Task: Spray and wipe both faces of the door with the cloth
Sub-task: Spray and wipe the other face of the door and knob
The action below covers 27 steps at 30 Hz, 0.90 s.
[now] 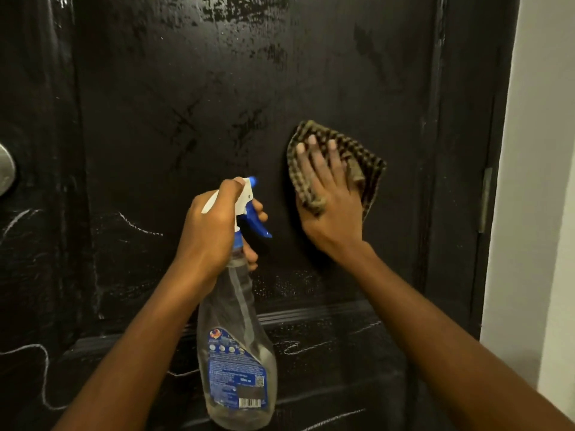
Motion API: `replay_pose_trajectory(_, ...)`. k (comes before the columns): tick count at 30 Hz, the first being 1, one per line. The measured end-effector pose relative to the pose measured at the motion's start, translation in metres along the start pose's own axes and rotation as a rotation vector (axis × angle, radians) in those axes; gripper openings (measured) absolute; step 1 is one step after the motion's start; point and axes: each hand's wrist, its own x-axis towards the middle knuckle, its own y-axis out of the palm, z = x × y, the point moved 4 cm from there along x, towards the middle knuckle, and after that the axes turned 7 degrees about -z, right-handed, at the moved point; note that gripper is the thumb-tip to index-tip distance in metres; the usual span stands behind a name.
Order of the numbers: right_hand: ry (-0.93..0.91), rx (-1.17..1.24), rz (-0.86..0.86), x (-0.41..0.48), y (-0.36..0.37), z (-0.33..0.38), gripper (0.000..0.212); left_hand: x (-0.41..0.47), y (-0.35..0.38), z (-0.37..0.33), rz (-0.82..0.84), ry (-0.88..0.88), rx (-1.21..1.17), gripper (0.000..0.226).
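The left grip [214, 225], a bare hand, is wrapped round the neck of the spray bottle [239, 346]. Its fingers curl in front near the blue trigger [258, 225] and its thumb lies over the white head. The bottle hangs upright just off the black door [217, 88] with its nozzle [253, 181] turned toward the panel, probably so that another squirt takes only a squeeze and no change of hold.

The right grip [333, 206] is not closed on anything. Its fingers lie straight and spread, pressing the checked cloth [364, 157] flat against the door. A flat palm puts pressure on a broad patch of cloth, which suits wiping better than a fist would. A fold of cloth bunches up by the thumb. The cloth sits on the right part of the door's upper panel, toward the hinge [485, 200] edge and above the raised crossbar.

Wet streaks shine across the panel above, while white scribbles [40, 346] mark the door lower down and toward the knob [4, 169] edge. I judge this face to be only partly wiped, with the lower panels not yet done. A pale wall [535, 150] stands beyond the hinge edge.
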Motion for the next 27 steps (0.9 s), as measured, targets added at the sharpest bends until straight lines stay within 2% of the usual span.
replay_pose_trajectory(4,-0.291,0.002,0.103,-0.069,0.0,0.007,0.062,-0.003,-0.005,-0.004,0.004,0.037,0.033,0.052)
replay_pose_trajectory(6,-0.347,0.006,0.156,-0.11,-0.001,-0.012,0.057,-0.005,-0.004,-0.004,0.019,0.033,0.059,0.052)
replay_pose_trajectory(8,-0.207,0.006,0.136,-0.131,-0.008,-0.045,0.055,-0.007,0.0,-0.002,0.035,0.017,0.061,0.053)
replay_pose_trajectory(10,0.049,0.026,0.049,-0.125,-0.015,-0.076,0.058,-0.008,0.004,0.001,0.054,-0.002,0.06,0.053)
replay_pose_trajectory(13,0.514,0.081,-0.208,-0.068,-0.025,-0.094,0.065,-0.009,0.011,0.005,0.084,-0.028,0.05,0.052)
replay_pose_trajectory(15,0.676,0.077,-0.26,-0.029,-0.022,-0.086,0.066,-0.009,0.018,0.007,0.091,-0.038,0.044,0.052)
replay_pose_trajectory(16,0.627,0.054,-0.247,-0.019,-0.019,-0.076,0.066,-0.009,0.022,0.008,0.092,-0.038,0.044,0.051)
replay_pose_trajectory(20,0.048,0.062,-0.042,-0.053,-0.009,-0.044,0.066,-0.006,0.039,0.009,0.116,-0.024,0.027,0.05)
replay_pose_trajectory(22,-0.122,0.008,0.053,-0.086,-0.011,-0.053,0.066,-0.005,0.049,0.01,0.141,-0.013,0.029,0.049)
replay_pose_trajectory(24,-0.128,0.003,0.073,-0.103,-0.018,-0.074,0.067,-0.004,0.06,0.01,0.167,-0.004,0.03,0.049)
replay_pose_trajectory(27,-0.018,0.051,0.027,-0.092,-0.027,-0.109,0.066,-0.002,0.074,0.011,0.191,-0.001,0.04,0.049)
